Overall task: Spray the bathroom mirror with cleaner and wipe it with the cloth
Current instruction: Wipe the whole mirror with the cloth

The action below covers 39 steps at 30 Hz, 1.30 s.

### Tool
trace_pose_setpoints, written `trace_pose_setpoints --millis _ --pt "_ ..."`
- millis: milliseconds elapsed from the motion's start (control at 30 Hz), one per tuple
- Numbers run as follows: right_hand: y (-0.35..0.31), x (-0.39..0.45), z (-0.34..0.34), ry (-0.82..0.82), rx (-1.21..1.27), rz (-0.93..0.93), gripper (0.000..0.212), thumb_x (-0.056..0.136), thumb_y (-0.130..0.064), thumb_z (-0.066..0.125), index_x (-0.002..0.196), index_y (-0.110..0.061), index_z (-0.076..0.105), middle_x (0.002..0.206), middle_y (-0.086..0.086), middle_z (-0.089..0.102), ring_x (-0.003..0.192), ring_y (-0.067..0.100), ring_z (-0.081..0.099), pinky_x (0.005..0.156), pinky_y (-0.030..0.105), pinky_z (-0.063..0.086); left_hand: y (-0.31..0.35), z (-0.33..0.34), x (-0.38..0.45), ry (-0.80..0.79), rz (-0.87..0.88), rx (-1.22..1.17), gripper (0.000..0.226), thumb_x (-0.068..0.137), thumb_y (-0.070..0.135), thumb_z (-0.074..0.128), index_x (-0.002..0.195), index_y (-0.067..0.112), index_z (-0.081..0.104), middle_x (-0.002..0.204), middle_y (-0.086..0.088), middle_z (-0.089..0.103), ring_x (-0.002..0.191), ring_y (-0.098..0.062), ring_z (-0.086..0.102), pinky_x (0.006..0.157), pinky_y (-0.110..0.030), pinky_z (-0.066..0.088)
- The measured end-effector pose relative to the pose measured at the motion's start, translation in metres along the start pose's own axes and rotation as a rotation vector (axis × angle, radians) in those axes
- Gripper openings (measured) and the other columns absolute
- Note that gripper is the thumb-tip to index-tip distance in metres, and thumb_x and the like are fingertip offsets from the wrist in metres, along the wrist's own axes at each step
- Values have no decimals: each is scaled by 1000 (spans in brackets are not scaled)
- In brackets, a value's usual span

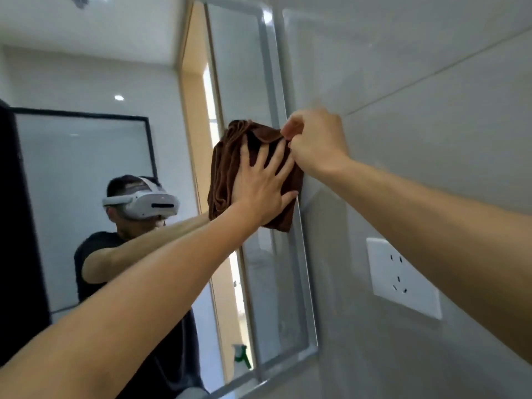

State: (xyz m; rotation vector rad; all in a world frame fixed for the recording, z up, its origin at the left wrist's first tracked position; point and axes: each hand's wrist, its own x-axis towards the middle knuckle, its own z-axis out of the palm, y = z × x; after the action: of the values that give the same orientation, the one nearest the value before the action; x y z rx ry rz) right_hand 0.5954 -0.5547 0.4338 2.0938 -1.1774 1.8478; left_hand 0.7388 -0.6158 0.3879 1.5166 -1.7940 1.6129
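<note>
Pale grey wall tiles [417, 82] frame a bathroom mirror [86, 156] whose glass fills the left of the head view and ends in a silvery edge strip.

Farthest left of the grip, the glass reflects a person in a dark shirt wearing a white headset [141, 205], with a dark-framed panel behind. Below the grip, low in the reflection, sits what looks like the green trigger top of a spray bottle [241, 355]; the bottle itself is not directly in view, so spraying appears to be done and wiping is the step in hand.

Next comes the left hand [259, 185], its grip wide open: fingers straight and spread, palm pressing flat on the brown cloth [227, 165] and pinning it against the mirror near its right edge. The cloth is bunched and folded, hanging in creases to the left of and below the palm.

Just right of that, touching the cloth's upper right corner, the right hand [313, 142] makes a closed grip, thumb and curled fingers pinching a fold of the fabric. I judge it is tidying or re-folding the cloth, not wiping.

Well below and to the right of both grips, a white wall socket [403, 277] is set in the tile.

The next move likely calls for the pinch to let go once the cloth lies flat under the palm, then for the open left hand to sweep leftward across the unwiped glass with steady pressure, keeping clear of the socket.
</note>
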Motion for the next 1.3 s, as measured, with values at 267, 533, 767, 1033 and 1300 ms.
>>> trace_pose_setpoints --millis 267,533,767,1033,1300 --pt "28 -91 37 -148 -67 48 37 85 3 48 106 -16 72 106 1 73 102 21 65 92 34 52 91 52 -144 -207 154 -46 78 94 63 38 158 21 20 164 -6 22 148 -34 22 113 -60 -2" --pt "55 -158 59 -190 -85 195 39 86 4 48 110 -18 71 111 1 72 105 21 64 93 35 51 124 70 -206 -340 293 -90 76 97 57 40 158 22 11 166 -6 13 150 -33 17 120 -56 10" --pt "60 -193 52 -200 -87 253 40 88 5 46 109 -18 71 110 0 72 104 20 65 94 36 52 88 69 -278 -437 515 -96 79 99 56 38 159 26 -3 167 -4 -5 153 -33 2 119 -53 -10" --pt "54 -174 35 -239 -132 228 40 87 4 47 112 -17 71 115 3 72 111 25 63 98 36 49 -60 -2 -233 -152 410 55 81 89 74 40 156 31 25 164 -2 25 146 -33 29 116 -58 18" --pt "47 -164 68 -127 -13 342 34 88 3 48 103 -16 73 106 5 73 102 25 65 92 32 51 -74 -13 -163 42 -121 135 81 91 70 28 158 26 17 165 -10 14 148 -38 19 117 -64 4"
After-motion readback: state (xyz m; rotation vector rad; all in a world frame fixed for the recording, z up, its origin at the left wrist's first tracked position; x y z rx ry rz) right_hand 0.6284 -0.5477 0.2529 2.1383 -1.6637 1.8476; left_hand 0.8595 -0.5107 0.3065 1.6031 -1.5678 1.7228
